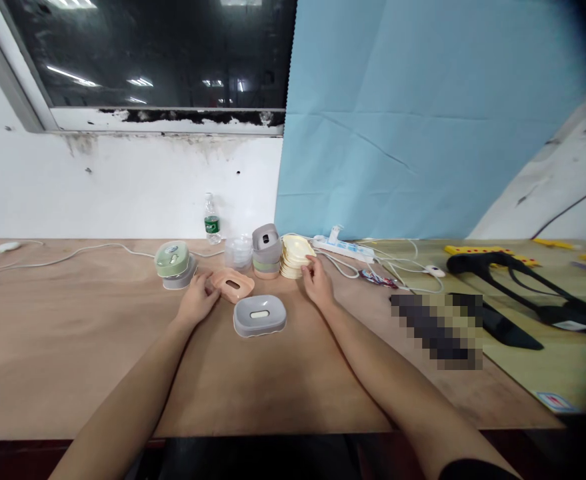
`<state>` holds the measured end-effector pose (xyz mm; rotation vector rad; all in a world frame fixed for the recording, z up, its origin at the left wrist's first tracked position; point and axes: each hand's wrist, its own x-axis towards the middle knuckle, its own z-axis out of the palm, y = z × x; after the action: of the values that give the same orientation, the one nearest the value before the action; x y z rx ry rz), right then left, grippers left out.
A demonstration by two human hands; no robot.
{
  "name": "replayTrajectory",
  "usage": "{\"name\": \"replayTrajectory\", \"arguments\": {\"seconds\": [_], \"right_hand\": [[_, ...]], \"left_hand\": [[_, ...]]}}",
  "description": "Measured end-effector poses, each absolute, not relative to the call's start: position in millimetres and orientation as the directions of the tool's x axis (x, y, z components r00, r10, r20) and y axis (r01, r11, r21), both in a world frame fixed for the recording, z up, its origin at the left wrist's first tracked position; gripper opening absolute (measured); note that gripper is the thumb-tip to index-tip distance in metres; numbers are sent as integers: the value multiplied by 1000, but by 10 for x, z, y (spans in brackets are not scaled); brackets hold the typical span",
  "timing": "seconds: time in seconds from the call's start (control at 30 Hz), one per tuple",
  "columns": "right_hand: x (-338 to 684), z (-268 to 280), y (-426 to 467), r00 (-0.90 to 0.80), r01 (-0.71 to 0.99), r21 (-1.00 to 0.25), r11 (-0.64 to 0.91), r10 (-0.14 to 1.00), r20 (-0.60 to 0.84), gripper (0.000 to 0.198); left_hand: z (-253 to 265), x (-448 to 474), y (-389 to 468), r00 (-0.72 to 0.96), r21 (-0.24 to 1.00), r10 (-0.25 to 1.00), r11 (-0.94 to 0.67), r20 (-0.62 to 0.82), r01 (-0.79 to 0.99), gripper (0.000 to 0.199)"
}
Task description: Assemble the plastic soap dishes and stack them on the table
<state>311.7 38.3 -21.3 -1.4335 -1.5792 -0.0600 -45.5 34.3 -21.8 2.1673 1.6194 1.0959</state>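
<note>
One peach dish lies just beyond the gray dish, a little left, its long axis slanting from far left to near right. The left hand is nearer, fingers at its left end; whether they pinch, I can't tell. Beyond the gray dish rightward, the right hand touches the cream stack, its grip equally unclear.

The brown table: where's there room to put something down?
Left of the left forearm, in front of the white cable; also between the forearms, in front of the gray dish. It's crowded behind that: orange dish, yellow stack, clear containers.
</note>
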Motion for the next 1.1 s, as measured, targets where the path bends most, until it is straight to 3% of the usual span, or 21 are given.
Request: {"name": "replayTrajectory", "arguments": {"seconds": [0.67,1.1], "right_hand": [[3115,-185,372,184,771,-563,298,743,644,51],[3132,-150,372,217,751,-588,301,728,650,39]], "left_hand": [[-52,-295,145,281,600,880,-469,383,648,51],[77,-222,29,428,576,839,-542,335,612,49]]}}
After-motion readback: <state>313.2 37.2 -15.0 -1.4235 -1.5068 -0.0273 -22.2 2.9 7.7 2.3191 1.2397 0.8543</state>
